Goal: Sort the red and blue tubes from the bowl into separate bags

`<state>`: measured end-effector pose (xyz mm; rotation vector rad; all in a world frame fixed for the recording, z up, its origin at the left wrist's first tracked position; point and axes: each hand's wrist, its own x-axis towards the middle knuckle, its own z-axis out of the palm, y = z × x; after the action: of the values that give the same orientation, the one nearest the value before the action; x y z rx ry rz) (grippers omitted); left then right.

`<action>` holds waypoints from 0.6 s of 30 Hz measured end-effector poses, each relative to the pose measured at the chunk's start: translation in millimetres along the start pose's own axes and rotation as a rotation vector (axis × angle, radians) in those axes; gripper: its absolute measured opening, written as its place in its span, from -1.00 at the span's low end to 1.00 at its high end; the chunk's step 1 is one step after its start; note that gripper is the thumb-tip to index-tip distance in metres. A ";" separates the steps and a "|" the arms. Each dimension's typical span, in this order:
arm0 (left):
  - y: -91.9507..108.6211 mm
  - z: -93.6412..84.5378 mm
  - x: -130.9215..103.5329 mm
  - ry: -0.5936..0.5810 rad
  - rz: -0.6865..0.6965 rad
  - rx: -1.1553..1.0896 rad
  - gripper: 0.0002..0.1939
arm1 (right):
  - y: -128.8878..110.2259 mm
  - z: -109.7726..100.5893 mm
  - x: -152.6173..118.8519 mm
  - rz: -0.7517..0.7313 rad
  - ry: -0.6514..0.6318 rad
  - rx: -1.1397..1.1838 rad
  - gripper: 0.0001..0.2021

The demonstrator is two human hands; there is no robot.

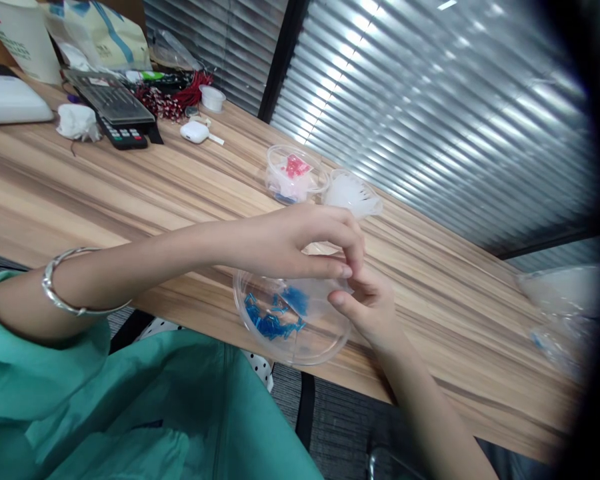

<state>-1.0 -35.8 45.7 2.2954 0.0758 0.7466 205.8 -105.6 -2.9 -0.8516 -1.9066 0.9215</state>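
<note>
Above a round clear plastic dish (325,350), my two hands meet. Several small blue tube-like pieces (273,325) and a denser blue cluster (296,300) lie in the dish. My left hand (305,237), coming in from the left, has its thumb and fingertips brought together in a pinch. Close against it, my right hand (373,310) has its thumb bent toward its fingers, which are partly hidden behind the left hand. Whatever is between the fingertips is too small or too hidden to name.
Beyond my hands stand a clear round tub (275,177) with red and pale contents and a translucent white bundle (353,193). A white earbud case (195,131), a keypad device (127,138) and red wires (195,90) lie far left. Clear plastic bags (565,293) rest at right.
</note>
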 end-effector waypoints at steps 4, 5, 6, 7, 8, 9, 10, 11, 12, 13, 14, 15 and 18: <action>0.8 -2.2 0.7 0.049 -0.031 0.028 -0.78 | 0.8 0.0 -0.7 -0.017 0.036 -0.042 -0.60; 1.0 -2.5 0.8 0.055 -0.039 0.023 -0.76 | 0.6 -0.1 -0.7 -0.017 0.035 -0.052 -0.61; 1.2 -2.6 0.8 0.055 -0.046 0.012 -0.76 | 0.3 -0.2 -0.7 -0.014 0.035 -0.061 -0.63; 1.6 -2.5 0.8 0.050 -0.048 0.001 -0.77 | 0.0 -0.3 -0.7 -0.010 0.039 -0.072 -0.64; 2.0 -2.3 0.7 0.040 -0.049 -0.009 -0.78 | -0.2 -0.5 -0.7 -0.008 0.043 -0.083 -0.65; 2.5 -2.0 0.7 0.030 -0.048 -0.016 -0.78 | -0.4 -0.6 -0.7 -0.009 0.047 -0.090 -0.66; 3.1 -1.8 0.8 0.022 -0.047 -0.019 -0.78 | -0.4 -0.5 -0.7 -0.013 0.051 -0.092 -0.67; 3.8 -1.8 0.9 0.019 -0.048 -0.022 -0.78 | -0.4 -0.3 -0.7 -0.018 0.051 -0.090 -0.68; 4.4 -2.1 1.1 0.024 -0.049 -0.023 -0.79 | -0.4 0.0 -0.8 -0.022 0.048 -0.084 -0.68; 5.0 -2.8 1.5 0.035 -0.057 -0.020 -0.79 | -0.2 0.6 -0.9 -0.021 0.047 -0.075 -0.67; 5.4 -3.8 1.9 0.057 -0.070 -0.008 -0.78 | 0.1 1.2 -1.2 -0.017 0.058 -0.063 -0.67; 5.5 -5.1 2.3 0.084 -0.090 0.021 -0.77 | 0.5 1.9 -1.5 -0.008 0.084 -0.048 -0.69; 5.0 -8.7 2.7 0.113 -0.186 0.235 -0.74 | 2.7 3.8 -2.6 0.044 0.225 -0.027 -0.77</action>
<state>-4.1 -33.5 55.3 2.4223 0.4449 0.8048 204.1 -107.3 -7.7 -0.9742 -1.7151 0.7914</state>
